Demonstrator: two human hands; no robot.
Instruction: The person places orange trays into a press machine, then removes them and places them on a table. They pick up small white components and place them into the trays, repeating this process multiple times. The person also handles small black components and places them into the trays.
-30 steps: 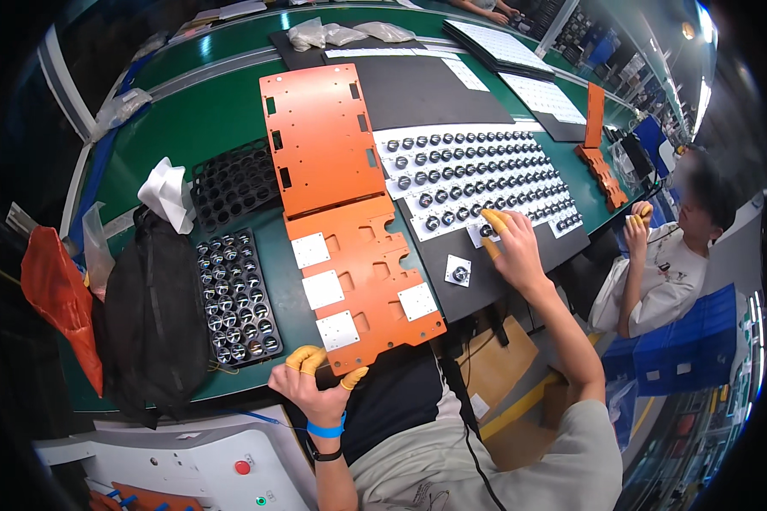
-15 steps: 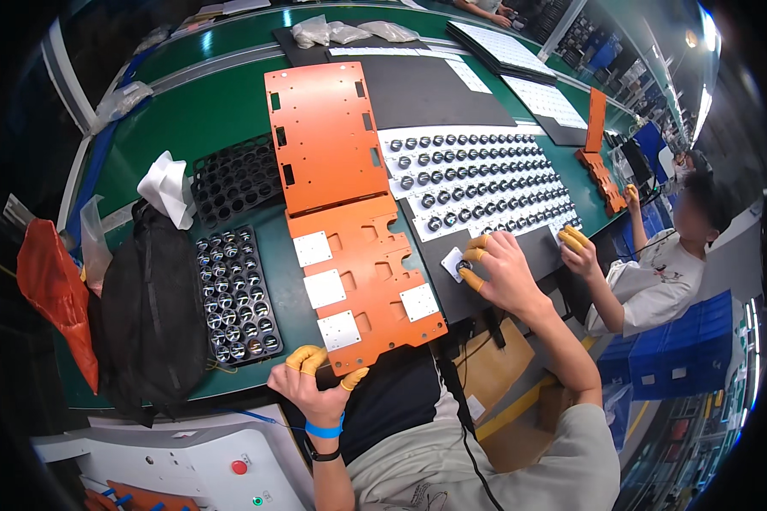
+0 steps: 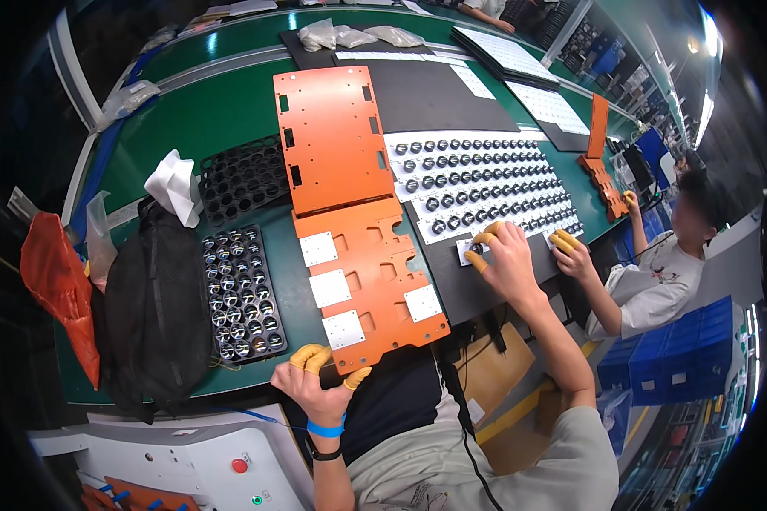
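My right hand [image 3: 511, 264], with yellow finger cots, pinches a small square white plate [image 3: 463, 252] with a black round lens piece [image 3: 477, 249] on it. It is over the dark mat, just below the nearest row of similar pieces [image 3: 469, 179]. My left hand [image 3: 320, 392], also in yellow finger cots, grips the near left corner of an orange hinged fixture [image 3: 375, 307] between fingers and thumb. The fixture's lid [image 3: 332, 145] lies folded back. Several bare white plates [image 3: 330, 288] sit in its near half.
Left of the fixture stand a black tray of shiny lens pieces [image 3: 245, 294] and a black tray with open cells [image 3: 240, 180]. A black bag [image 3: 158, 315] and an orange bag [image 3: 55, 289] lie farther left. At right, a co-worker's hand [image 3: 573, 255] reaches over the mat's edge.
My right hand has moved slightly up with the plate, nearer to the rows, and the plate has turned straighter. My left hand stays at the fixture's corner.
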